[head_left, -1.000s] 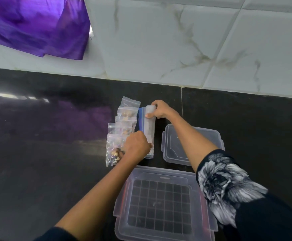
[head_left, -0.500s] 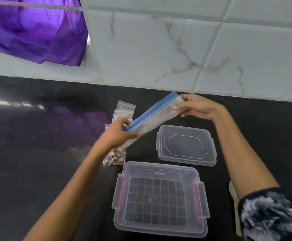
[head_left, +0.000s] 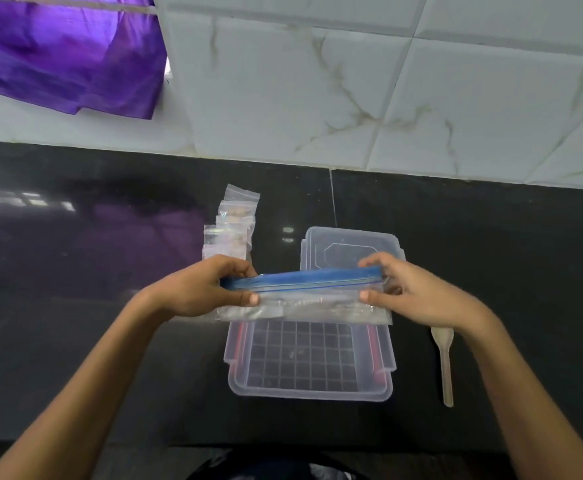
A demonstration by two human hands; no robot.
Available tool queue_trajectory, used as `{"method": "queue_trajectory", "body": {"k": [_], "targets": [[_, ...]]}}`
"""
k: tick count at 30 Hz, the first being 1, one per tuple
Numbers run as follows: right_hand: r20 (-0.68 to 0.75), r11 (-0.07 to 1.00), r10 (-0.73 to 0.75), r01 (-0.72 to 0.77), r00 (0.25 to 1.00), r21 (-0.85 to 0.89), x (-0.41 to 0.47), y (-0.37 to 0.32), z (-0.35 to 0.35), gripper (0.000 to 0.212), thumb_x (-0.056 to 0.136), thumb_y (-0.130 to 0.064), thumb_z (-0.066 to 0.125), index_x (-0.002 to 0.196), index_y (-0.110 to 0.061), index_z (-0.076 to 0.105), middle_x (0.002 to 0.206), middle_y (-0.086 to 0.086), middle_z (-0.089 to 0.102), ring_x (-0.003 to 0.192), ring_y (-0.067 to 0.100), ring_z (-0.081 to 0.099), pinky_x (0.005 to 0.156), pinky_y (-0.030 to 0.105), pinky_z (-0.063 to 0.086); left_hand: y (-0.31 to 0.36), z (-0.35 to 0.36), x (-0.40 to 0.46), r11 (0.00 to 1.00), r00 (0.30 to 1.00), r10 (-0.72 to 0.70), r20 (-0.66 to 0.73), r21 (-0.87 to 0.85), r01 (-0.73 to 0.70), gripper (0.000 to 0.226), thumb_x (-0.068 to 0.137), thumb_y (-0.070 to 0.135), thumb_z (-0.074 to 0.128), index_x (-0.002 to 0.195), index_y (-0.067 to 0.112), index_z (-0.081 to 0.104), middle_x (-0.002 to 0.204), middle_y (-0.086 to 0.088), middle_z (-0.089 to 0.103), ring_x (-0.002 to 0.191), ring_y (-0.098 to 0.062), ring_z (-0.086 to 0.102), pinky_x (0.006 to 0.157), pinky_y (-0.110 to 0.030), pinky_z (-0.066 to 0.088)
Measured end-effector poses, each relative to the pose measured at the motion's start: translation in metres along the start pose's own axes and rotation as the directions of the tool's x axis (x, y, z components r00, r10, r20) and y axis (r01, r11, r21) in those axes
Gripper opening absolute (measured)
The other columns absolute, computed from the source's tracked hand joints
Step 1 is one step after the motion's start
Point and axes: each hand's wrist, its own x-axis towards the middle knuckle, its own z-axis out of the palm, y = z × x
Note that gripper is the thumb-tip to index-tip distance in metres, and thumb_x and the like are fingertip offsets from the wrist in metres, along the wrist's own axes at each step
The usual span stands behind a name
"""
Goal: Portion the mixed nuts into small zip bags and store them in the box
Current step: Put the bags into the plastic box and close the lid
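A large clear zip bag [head_left: 304, 299] with a blue seal strip is folded flat and held level above the far rim of the clear plastic box [head_left: 309, 393]. My left hand [head_left: 200, 289] grips its left end and my right hand [head_left: 418, 292] grips its right end, thumbs underneath. The box stands open on the black counter, its grid-patterned floor showing. Several small zip bags [head_left: 231, 226] with nuts lie in an overlapping row behind my left hand, partly hidden by it.
The box's clear lid [head_left: 349, 244] lies flat behind the box, partly behind the big bag. A wooden spoon [head_left: 445, 365] lies to the right of the box. A white tiled wall and a purple cloth [head_left: 65, 53] stand at the back.
The folded big bag was lifted off the counter beside the small bags, swung from a diagonal tilt to level, and now sits over the box between both hands.
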Motion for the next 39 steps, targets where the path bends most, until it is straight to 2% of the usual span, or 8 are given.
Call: {"method": "queue_trajectory", "body": {"k": [4, 8, 17, 20, 23, 28, 33, 39], "targets": [[-0.419, 0.954, -0.192, 0.069, 0.887, -0.293, -0.022, -0.017, 0.040, 0.072, 0.084, -0.031, 0.069, 0.143, -0.038, 0.029, 0.135, -0.015, 0.036, 0.120, -0.001, 0.036, 0.097, 0.021, 0.037, -0.003, 0.014, 0.002, 1.000, 1.000, -0.002, -0.005, 0.010, 0.002, 0.009, 0.083, 0.034, 0.067, 0.086, 0.026, 0.064, 0.076, 0.007, 0.058, 0.064, -0.004, 0.052, 0.064, -0.021, 0.043], [-0.301, 0.834, -0.428, 0.243, 0.852, -0.495, -0.023, -0.021, 0.083, 0.055, 0.064, -0.028, 0.086, 0.114, -0.027, 0.063, 0.114, -0.007, 0.055, 0.104, 0.012, 0.056, 0.086, 0.029, 0.050, 0.001, 0.024, 0.007, 0.999, 0.998, 0.009, -0.059, 0.053, -0.006, 0.011, 0.083, 0.031, 0.070, 0.083, 0.023, 0.063, 0.075, 0.007, 0.055, 0.061, -0.003, 0.048, 0.059, -0.016, 0.039], [-0.338, 0.769, -0.465, 0.184, 0.818, -0.612, 0.010, -0.011, 0.103, 0.047, 0.047, -0.004, 0.092, 0.086, -0.014, 0.068, 0.076, 0.001, 0.065, 0.065, 0.016, 0.060, 0.052, 0.027, 0.054, 0.006, 0.040, 0.017, 0.917, 0.978, -0.037, -0.207, 0.381, 0.116, 0.036, 0.083, 0.045, 0.066, 0.114, 0.027, 0.060, 0.107, 0.006, 0.060, 0.103, -0.014, 0.037, 0.083, -0.032, 0.027], [-0.336, 0.781, -0.442, 0.173, 0.832, -0.600, 0.014, -0.012, 0.105, 0.043, 0.049, -0.008, 0.093, 0.084, -0.012, 0.070, 0.074, 0.003, 0.066, 0.063, 0.017, 0.061, 0.051, 0.027, 0.056, 0.009, 0.053, 0.008, 0.783, 0.869, 0.279, -0.410, 0.621, 0.041, 0.038, 0.073, 0.038, 0.078, 0.105, 0.024, 0.063, 0.100, 0.006, 0.061, 0.092, -0.015, 0.045, 0.075, -0.030, 0.028], [-0.318, 0.777, -0.420, 0.156, 0.850, -0.610, 0.017, -0.014, 0.106, 0.040, 0.047, -0.007, 0.092, 0.080, -0.013, 0.071, 0.070, 0.003, 0.065, 0.060, 0.016, 0.060, 0.049, 0.026, 0.054, 0.017, 0.080, -0.002, 0.669, 0.842, 0.423, -0.334, 0.742, -0.042, 0.041, 0.056, 0.011, 0.087, 0.093, 0.013, 0.070, 0.088, -0.003, 0.067, 0.076, -0.024, 0.061, 0.061, -0.034, 0.048], [-0.270, 0.782, -0.345, 0.116, 0.899, -0.612, 0.021, -0.019, 0.104, 0.044, 0.048, -0.007, 0.092, 0.084, -0.015, 0.070, 0.077, 0.002, 0.067, 0.068, 0.018, 0.063, 0.055, 0.029, 0.057, 0.010, 0.108, 0.001, 0.614, 0.952, 0.228, -0.203, 0.789, 0.021, 0.060, 0.039, 0.010, 0.093, 0.095, 0.014, 0.070, 0.089, 0.000, 0.068, 0.076, -0.018, 0.066, 0.054, -0.029, 0.055], [-0.086, 0.763, -0.236, 0.129, 0.968, -0.634, 0.025, -0.018, 0.107, 0.037, 0.086, -0.007, 0.064, 0.121, -0.018, 0.056, 0.118, 0.003, 0.059, 0.108, 0.021, 0.056, 0.094, 0.033, 0.049, 0.018, 0.109, 0.013, 0.553, 0.989, 0.066, -0.129, 0.830, 0.072, 0.053, 0.095, 0.009, 0.049, 0.144, 0.014, 0.030, 0.136, -0.008, 0.041, 0.117, -0.027, 0.053, 0.095, -0.034, 0.043], [-0.053, 0.836, -0.122, 0.074, 0.991, -0.544, 0.026, -0.022, 0.106, 0.026, 0.091, -0.003, 0.054, 0.116, -0.011, 0.058, 0.116, 0.009, 0.059, 0.106, 0.026, 0.059, 0.089, 0.037, 0.050, 0.017, 0.114, 0.026, 0.474, 0.991, -0.048, -0.127, 0.870, 0.134, 0.043, 0.097, 0.013, 0.049, 0.139, 0.014, 0.040, 0.131, -0.009, 0.047, 0.118, -0.026, 0.053, 0.096, -0.036, 0.045]]}}
